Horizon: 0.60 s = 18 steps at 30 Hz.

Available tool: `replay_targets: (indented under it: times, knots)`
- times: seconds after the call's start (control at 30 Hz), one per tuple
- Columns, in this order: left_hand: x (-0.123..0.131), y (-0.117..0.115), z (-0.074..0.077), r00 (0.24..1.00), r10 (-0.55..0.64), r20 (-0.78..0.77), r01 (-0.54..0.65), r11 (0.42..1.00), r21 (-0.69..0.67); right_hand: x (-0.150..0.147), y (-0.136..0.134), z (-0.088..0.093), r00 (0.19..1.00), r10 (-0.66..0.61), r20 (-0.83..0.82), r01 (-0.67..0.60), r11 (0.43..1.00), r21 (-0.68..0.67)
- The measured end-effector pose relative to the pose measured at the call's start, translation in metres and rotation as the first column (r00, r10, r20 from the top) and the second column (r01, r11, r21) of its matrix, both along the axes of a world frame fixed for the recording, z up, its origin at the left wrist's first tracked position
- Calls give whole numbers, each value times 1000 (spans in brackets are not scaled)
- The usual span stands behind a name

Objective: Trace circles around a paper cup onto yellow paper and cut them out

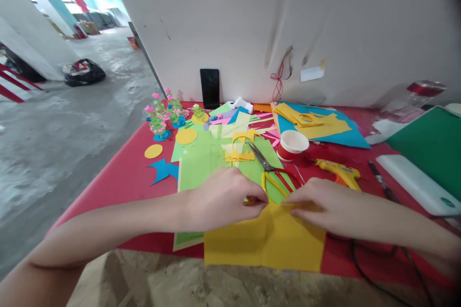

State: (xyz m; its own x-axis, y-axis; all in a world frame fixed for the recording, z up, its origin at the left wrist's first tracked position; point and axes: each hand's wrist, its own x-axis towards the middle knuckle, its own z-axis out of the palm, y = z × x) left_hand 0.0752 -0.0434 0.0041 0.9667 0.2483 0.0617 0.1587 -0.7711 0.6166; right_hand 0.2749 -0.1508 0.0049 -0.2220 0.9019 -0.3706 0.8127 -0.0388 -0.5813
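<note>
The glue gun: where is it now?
In the head view, the yellow glue gun lies right of centre on the red table, just beyond the right wrist, right of the paper cup.

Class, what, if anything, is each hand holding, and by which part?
The left hand and right hand pinch a yellow rectangular paper sheet by its far edge.

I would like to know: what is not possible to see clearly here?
In the head view:
Large yellow sheet: parts of its far edge, covered by the left hand and right hand.
Green board: cut off by picture's right edge.
Distant person: details, too small and blurred.
</note>
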Motion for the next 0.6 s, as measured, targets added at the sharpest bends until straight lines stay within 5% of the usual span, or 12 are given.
replay_targets:
  times: [0.3, 0.6]
  knots:
    - [4, -4, 0, 999, 44, 32, -46, 997, 57, -36, 9, 10, 992, -2, 125, -8, 997, 73]
    - [3, 2, 6, 998, 60, 35, -64, 991, 117, -35, 6, 10, 983, -45, 176, 30, 996, 88]
